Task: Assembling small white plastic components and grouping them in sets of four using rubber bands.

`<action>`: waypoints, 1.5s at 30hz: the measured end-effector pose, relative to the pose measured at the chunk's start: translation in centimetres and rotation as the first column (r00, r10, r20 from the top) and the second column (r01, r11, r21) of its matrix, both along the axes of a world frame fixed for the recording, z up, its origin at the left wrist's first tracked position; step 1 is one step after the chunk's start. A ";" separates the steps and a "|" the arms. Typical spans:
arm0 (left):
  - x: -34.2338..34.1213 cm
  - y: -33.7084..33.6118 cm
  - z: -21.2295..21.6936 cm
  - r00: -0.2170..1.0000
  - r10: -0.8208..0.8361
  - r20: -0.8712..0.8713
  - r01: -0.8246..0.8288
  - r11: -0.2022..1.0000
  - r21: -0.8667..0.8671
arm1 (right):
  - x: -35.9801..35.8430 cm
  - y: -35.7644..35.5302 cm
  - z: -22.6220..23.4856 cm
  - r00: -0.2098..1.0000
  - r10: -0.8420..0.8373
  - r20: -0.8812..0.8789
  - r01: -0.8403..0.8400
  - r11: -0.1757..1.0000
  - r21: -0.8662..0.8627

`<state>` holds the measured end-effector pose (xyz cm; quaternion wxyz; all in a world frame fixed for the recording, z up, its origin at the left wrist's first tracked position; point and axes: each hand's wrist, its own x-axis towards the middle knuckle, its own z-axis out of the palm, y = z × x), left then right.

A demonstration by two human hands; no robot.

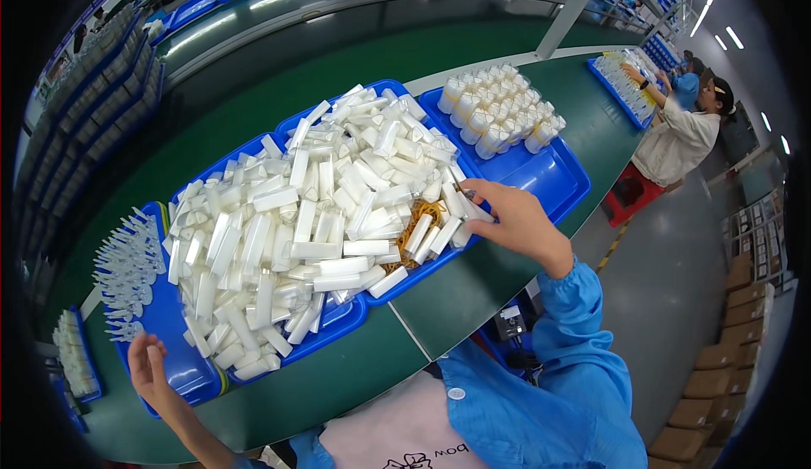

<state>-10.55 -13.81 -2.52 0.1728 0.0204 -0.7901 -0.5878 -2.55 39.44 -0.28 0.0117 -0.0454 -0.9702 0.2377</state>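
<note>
A large heap of white, clear-wrapped pieces fills the blue trays before me. My right hand reaches to the heap's right side, thumb and forefinger closed round a white wrapped piece at the tray's edge. Orange-brown rubber bands show among the pieces near that hand. At the left, my left hand hovers by the near edge of another blue tray, fingers loosely bent and apart, with nothing visible in them. Clear plastic parts with thin stems lie in rows on that tray.
Banded bundles of white pieces stand in the blue tray at far right. Stacked trays rise at the left. Farther along the green table, a seated person works at a blue tray. Cardboard boxes line the right.
</note>
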 end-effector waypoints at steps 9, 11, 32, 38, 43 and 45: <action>-8.2 -7.9 -1.4 0.994 0.103 0.028 -0.024 0.470 -0.883 | 0.7 -0.2 -0.7 0.977 -0.035 -0.210 0.029 0.999 -0.032; -9.1 -8.1 -1.9 0.985 0.051 -0.165 -0.173 0.272 -0.947 | 1.4 -0.2 -0.2 0.978 -0.100 -0.182 0.073 0.986 -0.150; -1.4 -2.1 -0.5 0.972 0.021 -0.232 -0.115 0.911 -0.397 | 6.2 -7.7 -4.1 0.956 -0.002 -0.293 -0.096 0.942 -0.320; 4.1 3.4 2.4 0.974 -0.160 -0.160 0.157 0.987 -0.034 | 6.8 -8.1 -2.2 0.943 -0.247 -0.225 0.022 0.719 -0.695; 9.3 9.9 2.9 0.847 -0.532 0.001 0.524 0.835 0.169 | 6.0 -10.2 -0.6 0.960 -0.196 -0.199 -0.112 0.383 -0.917; 9.9 11.7 2.3 0.740 -0.671 0.054 0.617 0.708 0.344 | 5.5 -11.3 -0.5 0.974 -0.175 -0.145 -0.093 0.277 -0.956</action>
